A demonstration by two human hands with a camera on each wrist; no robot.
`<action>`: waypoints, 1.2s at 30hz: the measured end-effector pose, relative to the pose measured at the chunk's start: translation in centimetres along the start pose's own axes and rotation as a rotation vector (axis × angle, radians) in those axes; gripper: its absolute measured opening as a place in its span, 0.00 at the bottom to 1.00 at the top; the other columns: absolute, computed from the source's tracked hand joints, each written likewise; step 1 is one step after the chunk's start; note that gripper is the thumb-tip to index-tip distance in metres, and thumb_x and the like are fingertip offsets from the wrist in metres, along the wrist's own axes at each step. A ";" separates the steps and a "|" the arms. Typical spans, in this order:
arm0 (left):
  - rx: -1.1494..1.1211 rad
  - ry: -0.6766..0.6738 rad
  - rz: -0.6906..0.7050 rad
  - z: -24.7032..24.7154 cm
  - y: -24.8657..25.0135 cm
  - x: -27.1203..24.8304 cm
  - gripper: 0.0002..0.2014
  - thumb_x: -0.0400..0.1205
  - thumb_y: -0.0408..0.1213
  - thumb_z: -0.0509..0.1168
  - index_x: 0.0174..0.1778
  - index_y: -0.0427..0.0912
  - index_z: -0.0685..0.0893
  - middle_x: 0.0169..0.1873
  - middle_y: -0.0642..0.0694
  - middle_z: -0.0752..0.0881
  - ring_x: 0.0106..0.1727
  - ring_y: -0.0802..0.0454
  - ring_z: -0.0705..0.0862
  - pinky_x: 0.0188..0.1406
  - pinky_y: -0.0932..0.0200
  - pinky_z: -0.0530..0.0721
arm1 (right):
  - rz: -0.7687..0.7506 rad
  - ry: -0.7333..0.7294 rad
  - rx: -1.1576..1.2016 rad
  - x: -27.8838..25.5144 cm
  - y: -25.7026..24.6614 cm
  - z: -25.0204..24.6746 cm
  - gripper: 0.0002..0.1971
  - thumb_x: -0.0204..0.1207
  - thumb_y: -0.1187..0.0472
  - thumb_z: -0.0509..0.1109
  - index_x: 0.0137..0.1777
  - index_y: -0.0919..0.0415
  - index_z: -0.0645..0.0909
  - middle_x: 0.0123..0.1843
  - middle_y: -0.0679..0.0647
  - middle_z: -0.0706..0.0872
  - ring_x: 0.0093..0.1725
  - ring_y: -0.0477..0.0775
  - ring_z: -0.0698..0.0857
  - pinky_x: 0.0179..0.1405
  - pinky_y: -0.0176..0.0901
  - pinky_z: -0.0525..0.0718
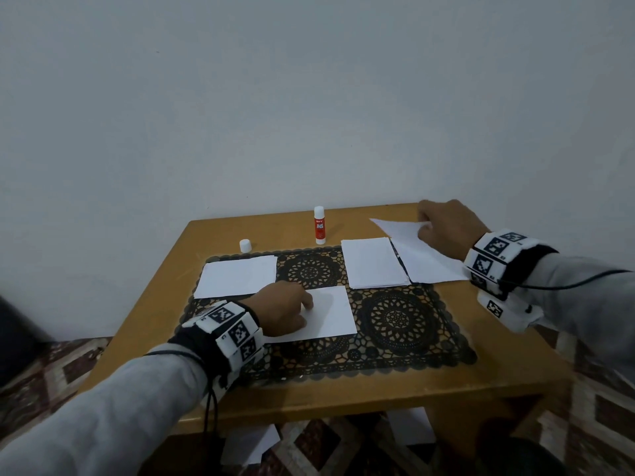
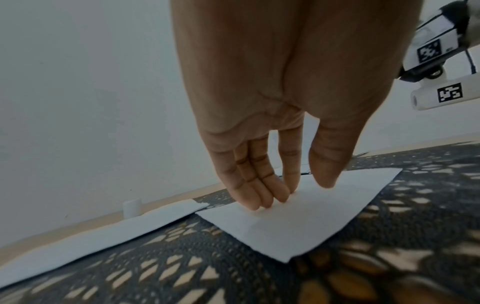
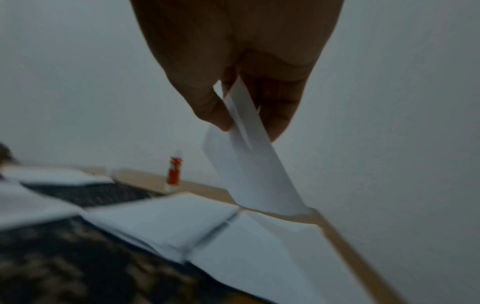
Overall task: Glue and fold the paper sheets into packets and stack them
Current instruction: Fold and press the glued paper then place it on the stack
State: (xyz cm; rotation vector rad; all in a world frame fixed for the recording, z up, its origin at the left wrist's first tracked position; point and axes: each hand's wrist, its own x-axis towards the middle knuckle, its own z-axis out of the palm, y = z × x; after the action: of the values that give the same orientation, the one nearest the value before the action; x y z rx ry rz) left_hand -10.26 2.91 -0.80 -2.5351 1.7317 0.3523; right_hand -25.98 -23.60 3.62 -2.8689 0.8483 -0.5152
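A folded white paper (image 1: pixel 328 312) (image 2: pixel 285 222) lies on the black lace mat (image 1: pixel 395 324) near the table's middle. My left hand (image 1: pixel 292 309) (image 2: pixel 272 185) presses it flat with straight fingertips. At the far right my right hand (image 1: pixel 443 228) (image 3: pixel 246 115) pinches a white sheet (image 1: pixel 398 228) (image 3: pixel 249 170) between thumb and fingers, lifted off the right pile (image 1: pixel 429 262) (image 3: pixel 272 257). Another pile of sheets (image 1: pixel 372 262) (image 3: pixel 166 222) lies beside it. A white stack (image 1: pixel 237 276) (image 2: pixel 103 234) sits at the left. The uncapped glue stick (image 1: pixel 319 225) (image 3: pixel 174 172) stands at the back.
The glue cap (image 1: pixel 245 245) (image 2: pixel 132 207) stands at the back left on the wooden table (image 1: pixel 343 396). A wall rises right behind the table. Loose papers (image 1: pixel 251 444) lie on the patterned carpet under the table's front edge.
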 end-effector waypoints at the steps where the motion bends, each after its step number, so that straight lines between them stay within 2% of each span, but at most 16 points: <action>1: -0.030 0.013 -0.004 -0.1 -0.1 -0.2 0.19 0.82 0.37 0.64 0.69 0.44 0.80 0.61 0.45 0.83 0.60 0.48 0.80 0.54 0.63 0.74 | -0.039 0.036 0.101 -0.1 -0.7 -0.2 0.04 0.75 0.64 0.67 0.44 0.59 0.73 0.38 0.59 0.82 0.38 0.62 0.80 0.34 0.45 0.73; 4: -0.175 0.071 -0.032 -0.7 -0.7 -1.0 0.16 0.82 0.38 0.65 0.66 0.43 0.83 0.57 0.47 0.86 0.56 0.52 0.83 0.56 0.64 0.76 | -0.089 0.034 0.325 -0.7 -3.5 -0.8 0.06 0.71 0.66 0.72 0.40 0.60 0.77 0.38 0.54 0.81 0.37 0.56 0.78 0.31 0.43 0.71; 8: -0.471 0.296 -0.124 -1.9 -2.1 -1.8 0.10 0.81 0.38 0.66 0.59 0.45 0.80 0.49 0.48 0.86 0.50 0.51 0.85 0.47 0.61 0.79 | -0.036 -0.139 0.686 -1.6 -7.5 -0.4 0.06 0.71 0.68 0.74 0.37 0.61 0.80 0.34 0.52 0.81 0.34 0.52 0.81 0.30 0.40 0.80; 11: -1.006 0.332 -0.231 -3.0 -2.9 -2.6 0.14 0.82 0.35 0.64 0.62 0.42 0.74 0.51 0.45 0.83 0.48 0.48 0.85 0.41 0.57 0.82 | 0.019 -0.272 0.866 -2.0 -9.8 1.1 0.04 0.71 0.70 0.73 0.39 0.63 0.81 0.41 0.59 0.85 0.42 0.58 0.85 0.44 0.55 0.86; 12: -1.078 0.316 -0.244 -3.2 -3.2 -2.8 0.13 0.82 0.35 0.64 0.62 0.40 0.75 0.52 0.43 0.84 0.49 0.46 0.85 0.42 0.54 0.83 | 0.027 -0.299 0.888 -2.0 -10.5 1.6 0.03 0.71 0.70 0.73 0.40 0.65 0.82 0.44 0.61 0.86 0.44 0.60 0.86 0.48 0.60 0.87; 14: -1.055 0.329 -0.237 -3.2 -3.7 -3.3 0.07 0.81 0.32 0.66 0.53 0.37 0.81 0.49 0.40 0.85 0.48 0.43 0.85 0.45 0.50 0.84 | 0.056 -0.341 0.927 -2.1 -11.3 2.6 0.04 0.71 0.71 0.73 0.44 0.69 0.82 0.47 0.64 0.85 0.47 0.63 0.86 0.52 0.66 0.86; 15: -1.031 0.363 -0.244 -3.2 -3.9 -3.4 0.02 0.80 0.29 0.66 0.46 0.36 0.82 0.45 0.39 0.85 0.44 0.43 0.85 0.42 0.51 0.83 | 0.082 -0.363 0.961 -2.1 -11.4 3.1 0.05 0.71 0.72 0.73 0.45 0.69 0.81 0.48 0.64 0.84 0.48 0.63 0.86 0.53 0.66 0.85; 18: -0.999 0.437 -0.328 -2.7 -4.5 -3.5 0.05 0.79 0.27 0.68 0.37 0.36 0.81 0.36 0.39 0.83 0.33 0.48 0.81 0.27 0.61 0.79 | 0.213 -0.466 1.059 -2.1 -11.3 4.1 0.08 0.73 0.72 0.74 0.49 0.67 0.78 0.52 0.68 0.85 0.52 0.65 0.87 0.57 0.68 0.84; 20: -0.998 0.444 -0.361 -2.3 -4.8 -3.5 0.05 0.80 0.27 0.68 0.38 0.37 0.82 0.37 0.39 0.85 0.35 0.47 0.84 0.28 0.59 0.83 | 0.290 -0.560 1.076 -2.3 -10.9 4.4 0.08 0.73 0.73 0.73 0.50 0.68 0.79 0.49 0.67 0.86 0.45 0.64 0.87 0.50 0.62 0.89; 22: -0.995 0.425 -0.374 -1.8 -5.1 -3.2 0.03 0.80 0.29 0.68 0.41 0.37 0.83 0.42 0.38 0.87 0.42 0.42 0.87 0.42 0.49 0.89 | 0.320 -0.639 1.059 -2.5 -10.4 4.5 0.06 0.74 0.73 0.73 0.47 0.67 0.80 0.46 0.64 0.87 0.39 0.60 0.86 0.40 0.52 0.89; 24: -0.985 0.403 -0.396 -1.3 -5.2 -2.9 0.02 0.80 0.31 0.69 0.44 0.38 0.82 0.45 0.38 0.87 0.46 0.40 0.87 0.49 0.44 0.88 | 0.334 -0.671 1.036 -2.6 -10.0 4.7 0.05 0.73 0.71 0.74 0.45 0.66 0.80 0.44 0.62 0.88 0.38 0.58 0.86 0.39 0.50 0.88; 26: -1.012 0.350 -0.456 -0.9 -5.1 -2.4 0.04 0.80 0.32 0.69 0.45 0.36 0.80 0.43 0.38 0.85 0.45 0.41 0.85 0.45 0.47 0.88 | 0.362 -0.666 1.019 -2.6 -9.7 4.8 0.06 0.73 0.71 0.75 0.43 0.64 0.80 0.42 0.60 0.89 0.36 0.57 0.86 0.39 0.50 0.87; 28: -1.052 0.249 -0.512 -0.6 -4.9 -2.3 0.06 0.79 0.27 0.69 0.42 0.35 0.77 0.38 0.36 0.79 0.37 0.44 0.80 0.33 0.55 0.85 | 0.387 -0.654 0.989 -2.6 -9.7 5.0 0.07 0.72 0.71 0.75 0.41 0.64 0.80 0.41 0.60 0.88 0.33 0.56 0.85 0.38 0.49 0.87; 30: -1.035 0.194 -0.538 -0.5 -4.8 -2.2 0.08 0.77 0.22 0.69 0.39 0.37 0.77 0.33 0.37 0.75 0.31 0.46 0.75 0.27 0.59 0.79 | 0.397 -0.643 0.941 -2.9 -9.6 5.2 0.07 0.72 0.71 0.76 0.40 0.64 0.80 0.41 0.61 0.88 0.31 0.55 0.86 0.36 0.49 0.88; 34: -0.925 0.201 -0.558 0.0 -4.9 -2.0 0.04 0.76 0.26 0.72 0.40 0.31 0.83 0.31 0.38 0.80 0.29 0.47 0.78 0.28 0.60 0.81 | 0.367 -0.641 0.839 -3.4 -9.9 5.6 0.05 0.74 0.68 0.76 0.42 0.65 0.81 0.38 0.63 0.90 0.31 0.56 0.89 0.35 0.46 0.87; 36: -0.860 0.193 -0.557 0.2 -5.1 -1.8 0.05 0.76 0.30 0.73 0.39 0.31 0.84 0.29 0.40 0.83 0.28 0.49 0.80 0.27 0.61 0.82 | 0.352 -0.626 0.781 -3.4 -10.1 5.5 0.05 0.74 0.66 0.75 0.42 0.66 0.82 0.40 0.65 0.90 0.31 0.56 0.88 0.33 0.44 0.86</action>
State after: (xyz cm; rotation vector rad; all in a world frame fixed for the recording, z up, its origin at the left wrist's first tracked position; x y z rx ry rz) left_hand -6.22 6.44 -1.02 -3.5801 0.9062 1.0018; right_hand -21.57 -13.21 -0.55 -1.9228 0.7710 0.0975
